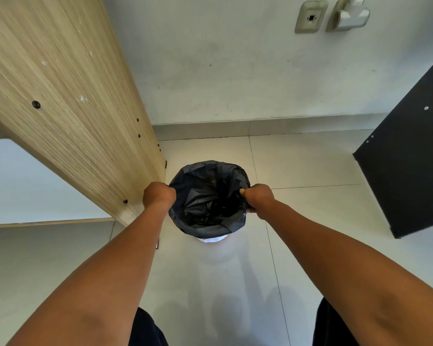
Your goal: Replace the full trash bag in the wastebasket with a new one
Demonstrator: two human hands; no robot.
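Note:
A black trash bag (pixel 208 196) lines a small wastebasket (pixel 211 239) standing on the tiled floor; only a pale sliver of the basket shows below the bag's folded-over edge. My left hand (pixel 158 195) grips the bag's rim on its left side. On the opposite side, my right hand (pixel 258 198) pinches the rim with curled fingers. The bag's mouth is held wide between both hands, and crumpled black plastic shows inside.
A light wooden cabinet panel (pixel 68 101) stands close on the left, nearly touching the basket. A black panel (pixel 410 166) leans at the right. The white wall (pixel 235 71) behind carries a socket (pixel 310 17). My dark-trousered knees show at the bottom.

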